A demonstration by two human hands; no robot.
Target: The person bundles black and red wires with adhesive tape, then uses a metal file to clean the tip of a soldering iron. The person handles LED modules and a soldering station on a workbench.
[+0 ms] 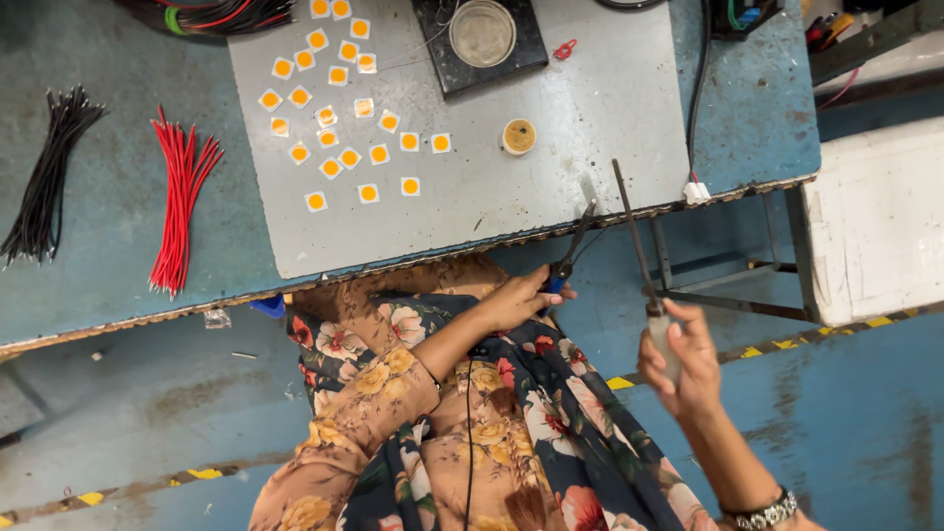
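At the lower right of the frame our right hand (688,362) is closed around the pale handle of a soldering iron (639,251), its dark rod slanting up toward the table edge. Left of it, near the centre, our left hand (516,298) grips small pliers (570,254) by their blue handles, the jaws pointing up over the grey plate (590,128). Farther up, white squares with orange centres (339,108) lie scattered on the plate's upper left part. A red wire bundle (182,202) and a black wire bundle (47,177) lie at the far left on the blue table (757,118).
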